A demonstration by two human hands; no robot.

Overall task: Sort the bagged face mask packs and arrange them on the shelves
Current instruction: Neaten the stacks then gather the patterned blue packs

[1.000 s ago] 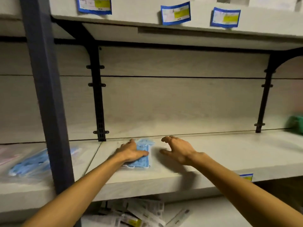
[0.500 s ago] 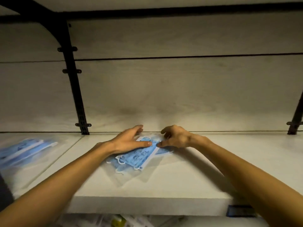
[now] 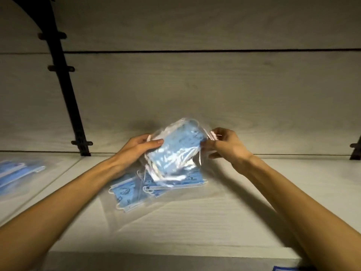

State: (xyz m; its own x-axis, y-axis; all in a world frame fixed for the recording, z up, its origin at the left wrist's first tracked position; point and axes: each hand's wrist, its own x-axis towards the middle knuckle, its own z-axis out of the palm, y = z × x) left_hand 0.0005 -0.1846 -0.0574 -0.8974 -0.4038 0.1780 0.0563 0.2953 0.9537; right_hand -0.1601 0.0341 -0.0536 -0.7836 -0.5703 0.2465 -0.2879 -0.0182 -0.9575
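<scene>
A clear bag of blue face masks (image 3: 175, 151) is lifted and tilted above the pale wooden shelf (image 3: 195, 222). My left hand (image 3: 136, 148) grips its left edge, thumb on top. My right hand (image 3: 226, 143) pinches the bag's right edge. Under it, two more bagged blue mask packs lie flat on the shelf: one (image 3: 129, 194) at the front left, another (image 3: 187, 181) partly hidden beneath the lifted bag.
More bagged blue masks (image 3: 17, 171) lie on the neighbouring shelf section at the left. A black bracket upright (image 3: 66, 85) stands at the back left, another bracket (image 3: 355, 149) at the far right edge. A blue label (image 3: 285, 268) shows on the shelf's front edge.
The view has closed in on the shelf. Both hands went from pressing on the packs lying flat to lifting the top bag off the pile and tilting it upright.
</scene>
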